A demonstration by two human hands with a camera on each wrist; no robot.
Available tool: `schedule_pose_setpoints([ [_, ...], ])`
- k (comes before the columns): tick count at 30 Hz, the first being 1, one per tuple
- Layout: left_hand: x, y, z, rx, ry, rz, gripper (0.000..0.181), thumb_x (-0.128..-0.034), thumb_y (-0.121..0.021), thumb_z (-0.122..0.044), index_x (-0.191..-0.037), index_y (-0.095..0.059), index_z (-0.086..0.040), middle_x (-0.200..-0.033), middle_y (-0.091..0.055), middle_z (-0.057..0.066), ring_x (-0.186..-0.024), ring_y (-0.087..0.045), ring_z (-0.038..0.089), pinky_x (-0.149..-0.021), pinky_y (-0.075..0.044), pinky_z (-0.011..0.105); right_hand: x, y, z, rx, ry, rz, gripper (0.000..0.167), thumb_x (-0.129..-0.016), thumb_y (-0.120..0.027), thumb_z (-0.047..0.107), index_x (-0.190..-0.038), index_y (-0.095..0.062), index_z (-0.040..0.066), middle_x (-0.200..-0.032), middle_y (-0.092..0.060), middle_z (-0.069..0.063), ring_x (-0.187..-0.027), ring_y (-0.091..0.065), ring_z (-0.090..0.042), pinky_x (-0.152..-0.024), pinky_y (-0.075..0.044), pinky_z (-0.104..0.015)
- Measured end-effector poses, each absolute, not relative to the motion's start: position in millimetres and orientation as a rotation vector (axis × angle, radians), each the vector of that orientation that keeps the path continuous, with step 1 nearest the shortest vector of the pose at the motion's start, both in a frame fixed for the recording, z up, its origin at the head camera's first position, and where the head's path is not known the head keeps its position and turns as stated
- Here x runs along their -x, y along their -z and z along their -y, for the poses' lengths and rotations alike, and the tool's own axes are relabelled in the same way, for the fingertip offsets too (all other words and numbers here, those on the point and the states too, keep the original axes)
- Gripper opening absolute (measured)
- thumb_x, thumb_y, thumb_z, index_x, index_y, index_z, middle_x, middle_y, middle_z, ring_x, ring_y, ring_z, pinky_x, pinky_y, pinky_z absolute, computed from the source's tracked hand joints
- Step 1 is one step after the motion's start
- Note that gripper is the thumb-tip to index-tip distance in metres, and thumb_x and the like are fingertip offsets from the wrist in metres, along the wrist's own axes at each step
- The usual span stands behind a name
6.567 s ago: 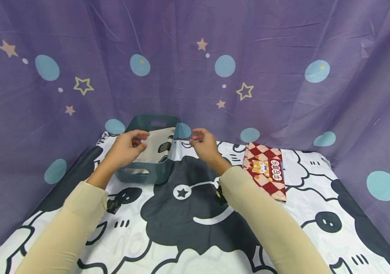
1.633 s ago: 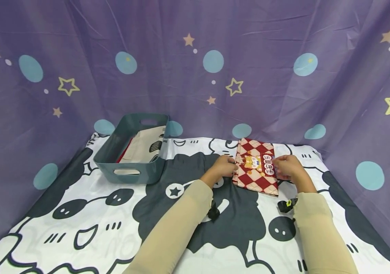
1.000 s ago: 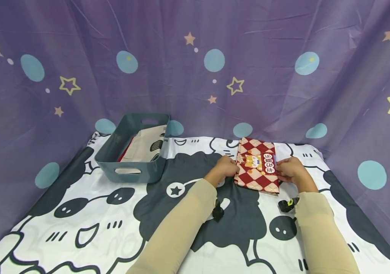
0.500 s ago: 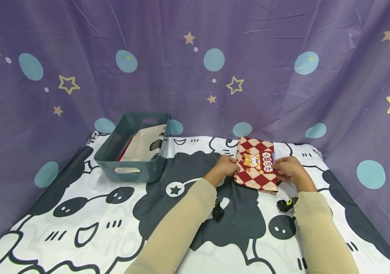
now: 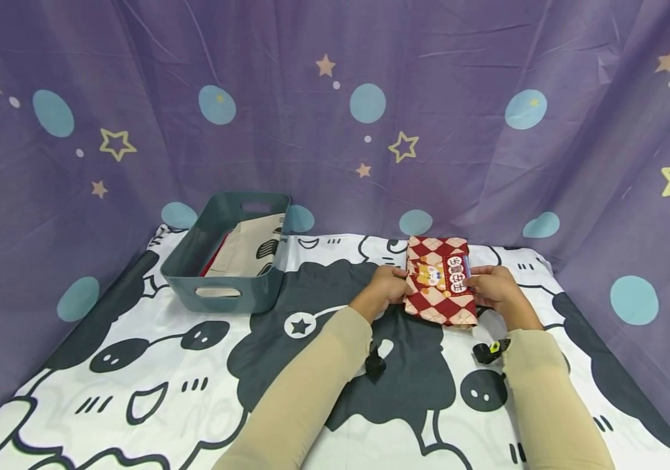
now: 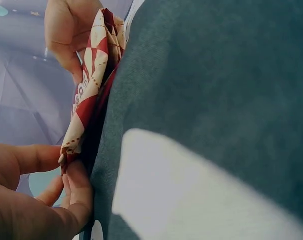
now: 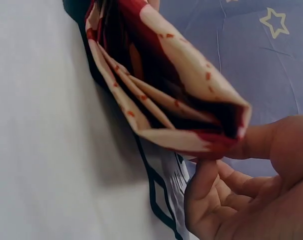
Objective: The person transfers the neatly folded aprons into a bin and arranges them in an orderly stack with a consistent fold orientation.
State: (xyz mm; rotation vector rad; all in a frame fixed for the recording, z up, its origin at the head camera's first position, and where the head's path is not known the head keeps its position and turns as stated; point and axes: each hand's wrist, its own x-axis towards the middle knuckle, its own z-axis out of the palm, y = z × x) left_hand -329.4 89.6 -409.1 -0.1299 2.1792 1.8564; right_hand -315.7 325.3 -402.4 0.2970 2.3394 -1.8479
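A folded red-and-cream checked cloth (image 5: 437, 303) with a cartoon animal and lettering lies at the right back of the bed-like surface. My left hand (image 5: 386, 285) pinches its left edge; in the left wrist view, thumb and fingers (image 6: 79, 182) close on one end of the fold. At the opposite edge my right hand (image 5: 496, 290) pinches the cloth. From the right wrist, the cloth (image 7: 186, 60) shows its stacked layers gaping, its lower corner between my right thumb and fingers (image 7: 204, 185). The cloth looks partly raised off the sheet, slightly bent.
A teal basket (image 5: 226, 303) stands at the left back, holding a folded cream cloth (image 5: 247, 251) with dark print and something red beside it. A white sheet (image 5: 206, 385) with black cartoon sheep covers the surface. A purple curtain (image 5: 305, 163) hangs right behind.
Earliest, both hands were at the basket; they have since moved right to the checked cloth. Over the last second its right side has tilted and shifted slightly left in my right hand.
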Motion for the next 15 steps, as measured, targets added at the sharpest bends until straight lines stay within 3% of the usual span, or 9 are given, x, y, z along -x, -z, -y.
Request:
schedule_pose_setpoints([
  [9,328,407,-83,0.137,-1.927,-2.134,0.045,-0.0778,-0.064,0.02,-0.119,-0.065,0.001,-0.107,-0.057,0.01,-0.062,-0.056,0.016,-0.049,-0.047,0.024,316,400,-318,-0.322,1.948,-2.312,0.055,-0.095,-0.06,0.0,-0.146,-0.04,-0.009,-0.089,-0.065,0.001,-0.077,-0.066,-0.009,-0.069,-0.059,-0.028],
  [15,328,404,-72,0.087,-1.964,-2.081,0.049,-0.0777,-0.062,0.02,-0.122,-0.064,-0.001,-0.103,-0.064,0.012,-0.064,-0.057,0.017,-0.051,-0.048,0.025,315,396,-314,-0.292,1.969,-2.324,0.056,-0.096,-0.061,0.001,-0.147,-0.039,-0.007,-0.105,-0.06,-0.006,-0.082,-0.064,-0.01,-0.071,-0.059,-0.027],
])
